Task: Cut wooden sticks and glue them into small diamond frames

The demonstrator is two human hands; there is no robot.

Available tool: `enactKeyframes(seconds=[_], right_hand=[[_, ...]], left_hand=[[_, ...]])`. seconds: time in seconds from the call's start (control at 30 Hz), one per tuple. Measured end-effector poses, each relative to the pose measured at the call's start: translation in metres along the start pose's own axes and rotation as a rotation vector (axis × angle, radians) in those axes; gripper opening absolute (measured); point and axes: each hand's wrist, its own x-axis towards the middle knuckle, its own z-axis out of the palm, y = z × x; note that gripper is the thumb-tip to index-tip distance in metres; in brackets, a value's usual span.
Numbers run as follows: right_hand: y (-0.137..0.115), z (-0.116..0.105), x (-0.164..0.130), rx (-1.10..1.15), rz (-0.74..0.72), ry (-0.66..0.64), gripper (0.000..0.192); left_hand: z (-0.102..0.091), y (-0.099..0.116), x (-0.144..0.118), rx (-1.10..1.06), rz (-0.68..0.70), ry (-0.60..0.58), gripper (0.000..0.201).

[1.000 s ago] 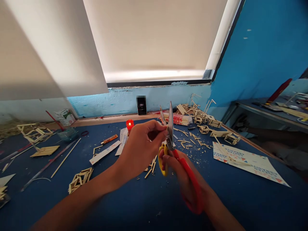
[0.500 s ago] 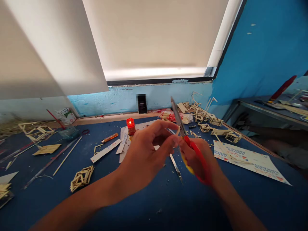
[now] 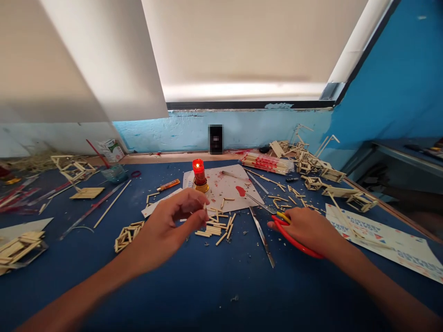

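Right hand [image 3: 308, 229] closed round the red and yellow plastic handles of the scissors [image 3: 277, 216], steel blades flat on the blue table [image 3: 221, 286], pointing toward the white paper sheet [image 3: 230, 186]. Left hand [image 3: 173, 221] pinches a short pale wooden stick [image 3: 205, 208], fingers narrow, just above a loose pile of cut sticks [image 3: 212, 228]. Lit red candle [image 3: 199, 174] behind; rough blue wall [image 3: 398, 92] on the right

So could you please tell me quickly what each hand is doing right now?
Left hand: fingertips pinched on a small stick piece, above the cut sticks.
Right hand: closed on the scissors, low at the table.
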Motion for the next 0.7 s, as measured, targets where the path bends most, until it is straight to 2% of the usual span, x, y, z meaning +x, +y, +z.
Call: enactKeyframes(seconds=[0.17,0.3,0.37,0.47,0.53,0.6,0.7], right_hand=[[0.006,0.004,-0.002,-0.074,-0.058,-0.065,0.041],[0.003,-0.016,-0.003,-0.189,-0.142,-0.044,0.032],[-0.012,-0.030,0.004,-0.214,-0.261,-0.016,0.027],[-0.048,-0.040,0.032,-0.116,-0.631,-0.016,0.023],[-0.072,-0.035,0.060,-0.055,-0.825,-0.016,0.027],[-0.089,-0.023,0.089,-0.030,-0.938,-0.010,0.032],[-0.099,-0.008,0.121,-0.016,-1.028,-0.037,0.015]], left_hand=[[-0.005,-0.033,-0.003,0.000,-0.066,0.087,0.017],[-0.005,-0.052,0.002,-0.028,-0.140,0.114,0.019],[-0.005,-0.057,0.005,-0.040,-0.152,0.110,0.019],[-0.002,-0.058,0.007,-0.049,-0.162,0.108,0.018],[0.000,-0.057,0.006,-0.054,-0.167,0.107,0.018],[0.001,-0.054,0.004,-0.054,-0.173,0.105,0.017],[0.000,-0.050,0.001,-0.033,-0.179,0.091,0.018]])
